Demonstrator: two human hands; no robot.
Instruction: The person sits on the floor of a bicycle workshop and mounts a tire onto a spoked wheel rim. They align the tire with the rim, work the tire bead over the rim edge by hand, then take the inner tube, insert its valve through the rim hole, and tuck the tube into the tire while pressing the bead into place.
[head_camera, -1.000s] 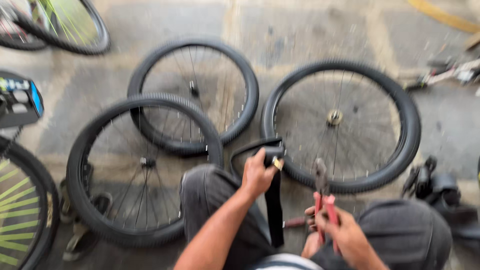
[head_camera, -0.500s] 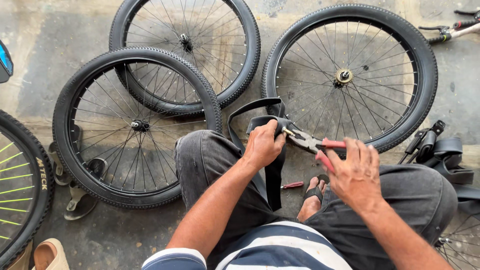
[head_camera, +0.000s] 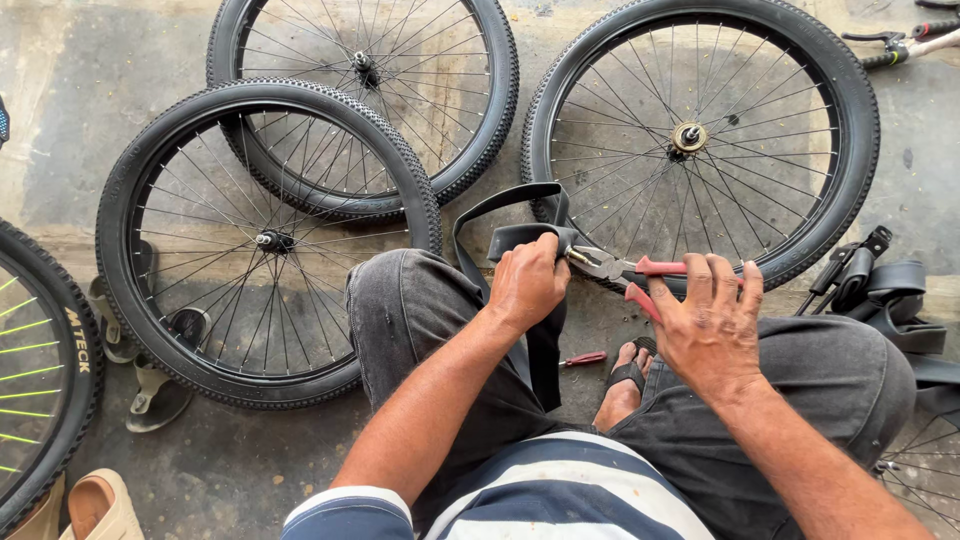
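Left hand (head_camera: 527, 283) w/ fingers curled tight round the black inner tube (head_camera: 510, 240), pinning it over the knee so the valve end faces the red-handled pliers (head_camera: 625, 268), right hand (head_camera: 708, 325) clamped on their grips, 3 wheels flat around.

You are wearing a short-sleeved shirt (head_camera: 560, 495) with broad navy and white stripes, its sleeve ending above the elbow, so both forearms are showing bare. Below your fingers, dark grey washed jeans (head_camera: 430, 330) are covering both legs, faded at the knees. You are wearing a dark strapped sandal (head_camera: 628, 372), just below your right-hand fingers.
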